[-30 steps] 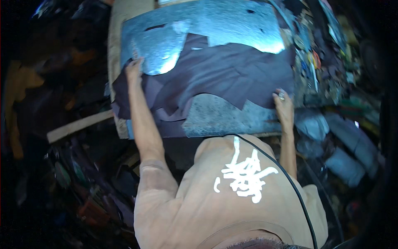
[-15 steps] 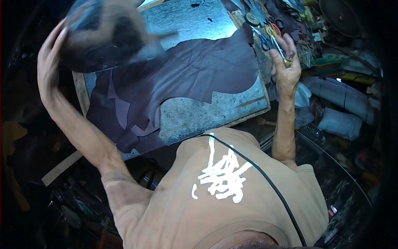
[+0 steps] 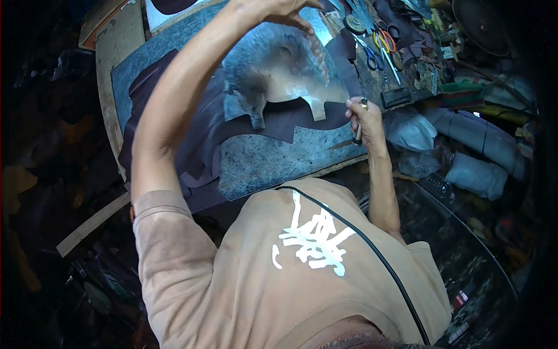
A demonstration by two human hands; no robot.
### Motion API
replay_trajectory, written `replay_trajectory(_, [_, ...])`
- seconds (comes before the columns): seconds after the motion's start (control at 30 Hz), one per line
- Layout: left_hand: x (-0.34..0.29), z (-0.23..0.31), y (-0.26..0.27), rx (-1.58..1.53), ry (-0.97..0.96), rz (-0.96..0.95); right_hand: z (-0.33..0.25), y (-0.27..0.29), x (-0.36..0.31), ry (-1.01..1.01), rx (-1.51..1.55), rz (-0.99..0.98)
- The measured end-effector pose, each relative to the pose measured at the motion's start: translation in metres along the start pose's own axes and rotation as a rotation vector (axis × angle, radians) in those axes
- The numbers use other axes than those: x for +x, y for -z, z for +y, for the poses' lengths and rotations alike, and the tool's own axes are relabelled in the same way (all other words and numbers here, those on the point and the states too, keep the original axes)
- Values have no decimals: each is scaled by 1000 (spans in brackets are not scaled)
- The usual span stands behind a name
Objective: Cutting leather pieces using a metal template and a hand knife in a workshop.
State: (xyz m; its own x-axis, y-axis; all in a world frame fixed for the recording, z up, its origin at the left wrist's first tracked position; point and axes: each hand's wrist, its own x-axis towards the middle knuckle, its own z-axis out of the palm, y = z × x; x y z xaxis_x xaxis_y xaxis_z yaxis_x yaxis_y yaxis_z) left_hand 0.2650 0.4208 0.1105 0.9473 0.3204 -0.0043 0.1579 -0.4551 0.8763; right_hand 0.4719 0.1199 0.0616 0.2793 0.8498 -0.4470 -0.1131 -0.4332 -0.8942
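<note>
A shiny, scuffed metal sheet template with a notched near edge lies over dark brown leather. My left hand arches over the template's far edge, thumb and fingers apart, with the thumb against or just above the sheet. At the template's right corner is my right hand, its thumb and forefinger at that corner. The other fingers of this hand are curled round a slim pen-like tool that points down toward me. Its exact kind cannot be made out.
Beneath the leather is a mottled blue-grey board with a wooden edge. Scissors, a round tin and a black block lie at the right, beside plastic-wrapped rolls. A wooden strip juts out at the left.
The template has swung from the far left onto the leather. My left hand has moved right across the board; my right hand has come nearer, down from the scissors, with the slim tool.
</note>
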Motion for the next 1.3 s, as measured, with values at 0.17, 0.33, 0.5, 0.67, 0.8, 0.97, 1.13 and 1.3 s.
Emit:
replay_trajectory(0.17, [-99, 3, -51, 877, -56, 571, 38, 23, 24, -184, -201, 85])
replay_trajectory(0.33, [-219, -13, -198, 602, 617, 446, 27, 18, 37, -180, -329, 89])
replay_trajectory(0.5, [-226, 6, -226, 647, 557, 545, 17, 26, 36, -148, -347, 71])
replay_trajectory(0.67, [-225, -35, -171, 709, 672, 747, 42, 34, 31, -126, 10, 11])
replay_trajectory(0.8, [-203, -32, -137, 684, 872, 546, 46, 36, 3, -199, -98, -98])
replay_trajectory(0.97, [-188, -49, -101, 581, 886, 303, 54, 48, -9, -117, 134, -81])
replay_trajectory(1.13, [-176, -21, -62, 191, 765, 269, 62, 53, -7, -20, 309, -20])
replay_trajectory(1.3, [-204, 97, 14, -76, 578, 703, 61, 54, -12, 7, 486, 50])
